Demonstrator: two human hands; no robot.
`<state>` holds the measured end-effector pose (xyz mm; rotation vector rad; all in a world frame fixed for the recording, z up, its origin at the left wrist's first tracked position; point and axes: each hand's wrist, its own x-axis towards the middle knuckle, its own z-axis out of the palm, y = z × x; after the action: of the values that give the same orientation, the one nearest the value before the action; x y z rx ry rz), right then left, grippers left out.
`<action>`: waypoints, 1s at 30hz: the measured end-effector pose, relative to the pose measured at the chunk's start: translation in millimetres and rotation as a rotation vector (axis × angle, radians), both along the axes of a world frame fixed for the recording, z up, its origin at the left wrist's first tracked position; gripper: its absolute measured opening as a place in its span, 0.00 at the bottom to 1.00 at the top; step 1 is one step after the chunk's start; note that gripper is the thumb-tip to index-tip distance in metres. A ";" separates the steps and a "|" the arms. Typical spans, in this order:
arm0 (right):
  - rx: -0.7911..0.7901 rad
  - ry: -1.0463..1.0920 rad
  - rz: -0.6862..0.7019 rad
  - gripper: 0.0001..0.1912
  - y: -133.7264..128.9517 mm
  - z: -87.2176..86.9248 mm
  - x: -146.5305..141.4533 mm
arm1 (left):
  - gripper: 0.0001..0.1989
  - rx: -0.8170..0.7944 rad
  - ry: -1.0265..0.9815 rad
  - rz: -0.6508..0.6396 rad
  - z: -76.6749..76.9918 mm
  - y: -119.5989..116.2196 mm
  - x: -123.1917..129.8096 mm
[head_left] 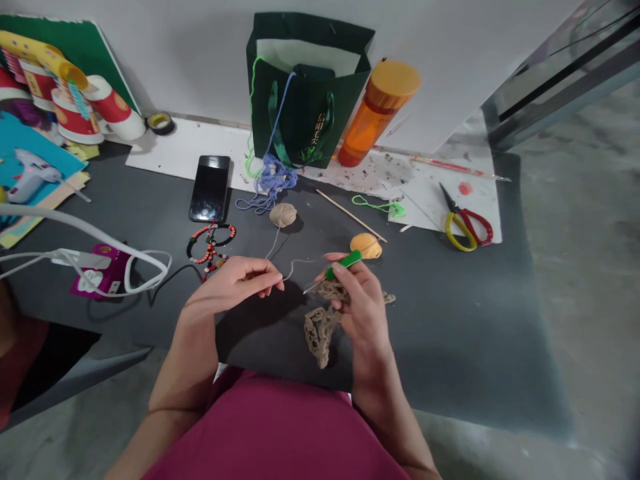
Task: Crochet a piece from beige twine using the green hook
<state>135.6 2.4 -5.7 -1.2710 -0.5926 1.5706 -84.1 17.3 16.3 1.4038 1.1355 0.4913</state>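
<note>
A beige strand of yarn [294, 265] is pinched in my left hand [250, 280], whose fingers are closed. One length runs back to a small beige yarn ball [283, 215]; another loops toward my right. My right hand [359, 287] grips a crochet hook [344, 265] with a green handle, its metal tip pointing left and down. A brown crocheted piece [320, 333] hangs below and partly behind my right hand, so some of it is hidden. Just beyond that hand lies a yellow yarn ball [367, 245].
Scissors [463, 223] lie at the right, a phone [210, 189] and beaded bracelets [210, 243] at the left. Blue yarn [273, 180] spills from a green paper bag [295, 100] beside an orange bottle [375, 113]. A white cable [100, 233] crosses the left side. A thin stick [350, 215] lies mid-table.
</note>
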 end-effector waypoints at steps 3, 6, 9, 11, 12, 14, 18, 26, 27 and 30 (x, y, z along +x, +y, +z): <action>-0.031 -0.003 0.296 0.23 -5.4 -2.2 -7.7 | 0.17 0.041 0.081 0.004 -3.0 -0.5 6.9; -0.011 -0.012 0.452 0.21 -8.5 -5.7 -13.5 | 0.17 0.062 0.149 -0.027 -5.4 -1.1 13.5; 0.018 -0.014 0.480 0.13 -8.2 -8.9 -11.9 | 0.18 0.061 0.128 -0.033 -5.2 -1.4 15.3; 0.017 -0.031 0.479 0.12 -7.2 -9.5 -6.8 | 0.17 0.028 0.077 -0.026 -4.3 -1.6 14.1; 0.010 -0.041 0.472 0.12 -6.9 -9.3 -3.9 | 0.17 0.015 0.059 -0.012 -4.0 -1.7 13.2; -0.001 -0.045 0.439 0.15 -6.9 -8.3 0.9 | 0.16 0.006 0.048 0.023 -3.9 -2.0 11.6; 0.022 -0.028 0.396 0.16 -7.7 -5.5 1.6 | 0.16 0.004 0.036 0.042 -5.4 -2.6 11.4; 0.048 -0.014 0.499 0.12 -9.0 -3.2 -6.2 | 0.18 0.018 -0.030 0.111 -6.5 -3.9 16.7; 0.048 0.009 0.450 0.13 -9.2 -1.9 -4.3 | 0.20 0.017 -0.057 0.128 -6.4 -4.3 16.2; 0.127 0.148 0.205 0.16 -7.7 3.2 4.0 | 0.28 -0.022 -0.126 0.190 -6.6 -5.5 13.4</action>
<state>139.6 -5.3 -2.5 -1.0149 -0.7337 1.7490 -70.7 11.8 9.7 1.2337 1.1741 0.6906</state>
